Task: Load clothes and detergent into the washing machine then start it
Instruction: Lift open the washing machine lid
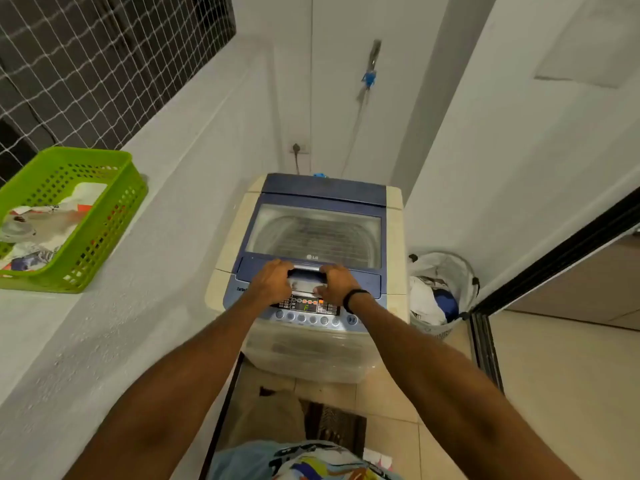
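A top-loading washing machine (pixel 393 244) with a blue lid (pixel 313 233) stands in the corner, its lid down. Both my hands are at the silver lid handle (pixel 306 269) on the lid's front edge. My left hand (pixel 272 280) grips the handle's left end with curled fingers. My right hand (pixel 337 284), a black band on its wrist, grips the right end. The control panel (pixel 304 306) just below my hands is lit, with red and green digits. A white laundry basket (pixel 441 292) with clothes inside stands to the right of the machine.
A green plastic basket (pixel 69 216) holding packets sits on the white ledge at left. A tap and hose (pixel 369 77) hang on the back wall above the machine. A sliding door frame (pixel 485 337) is at right, a dark mat (pixel 332 424) on the floor.
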Demonstrator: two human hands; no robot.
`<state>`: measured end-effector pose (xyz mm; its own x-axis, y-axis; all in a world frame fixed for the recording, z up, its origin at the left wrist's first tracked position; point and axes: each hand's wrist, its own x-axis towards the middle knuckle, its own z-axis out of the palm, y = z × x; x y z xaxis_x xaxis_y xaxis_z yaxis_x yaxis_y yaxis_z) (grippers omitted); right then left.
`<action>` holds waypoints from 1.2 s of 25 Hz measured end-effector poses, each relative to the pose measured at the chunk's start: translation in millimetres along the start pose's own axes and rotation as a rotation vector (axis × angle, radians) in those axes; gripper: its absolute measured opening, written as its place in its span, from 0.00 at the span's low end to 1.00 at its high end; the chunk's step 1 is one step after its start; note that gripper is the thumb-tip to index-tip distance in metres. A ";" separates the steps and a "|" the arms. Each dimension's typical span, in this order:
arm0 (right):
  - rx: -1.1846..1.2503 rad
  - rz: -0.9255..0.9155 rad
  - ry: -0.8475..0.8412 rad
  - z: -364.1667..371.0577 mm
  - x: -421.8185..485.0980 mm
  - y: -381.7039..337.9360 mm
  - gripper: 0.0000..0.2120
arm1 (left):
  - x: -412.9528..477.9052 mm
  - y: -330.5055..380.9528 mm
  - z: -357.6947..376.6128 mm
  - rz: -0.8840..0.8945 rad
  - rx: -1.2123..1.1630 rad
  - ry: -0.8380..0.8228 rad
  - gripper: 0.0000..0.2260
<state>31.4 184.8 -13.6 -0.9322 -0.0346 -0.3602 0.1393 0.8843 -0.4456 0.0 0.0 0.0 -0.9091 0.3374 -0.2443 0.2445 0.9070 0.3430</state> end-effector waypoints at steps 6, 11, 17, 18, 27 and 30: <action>-0.170 0.050 -0.092 25.3 15.2 9.0 0.23 | 25.4 -7.5 12.1 0.105 0.123 -0.150 0.22; -0.196 0.175 -0.112 26.6 26.6 9.4 0.30 | 49.7 -27.2 16.6 0.122 0.239 -0.359 0.24; -0.206 0.189 -0.092 -2.2 27.6 -7.9 0.23 | 56.7 -23.9 1.4 0.191 0.320 -0.306 0.27; -0.198 0.163 -0.082 -13.6 25.3 -10.2 0.21 | 55.5 -24.7 -5.2 0.212 0.307 -0.273 0.26; -0.087 -0.170 0.376 -172.6 54.3 -21.1 0.15 | 86.9 -10.3 -112.1 0.303 0.167 0.608 0.30; -0.241 -0.063 0.713 -216.1 93.4 -15.0 0.18 | 143.4 3.2 -151.3 0.244 0.163 0.729 0.29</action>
<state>-129.9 269.0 136.6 -0.9376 0.1487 0.3144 0.0779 0.9709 -0.2267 -180.6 13.1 103.3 -0.8016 0.3320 0.4972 0.4605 0.8733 0.1593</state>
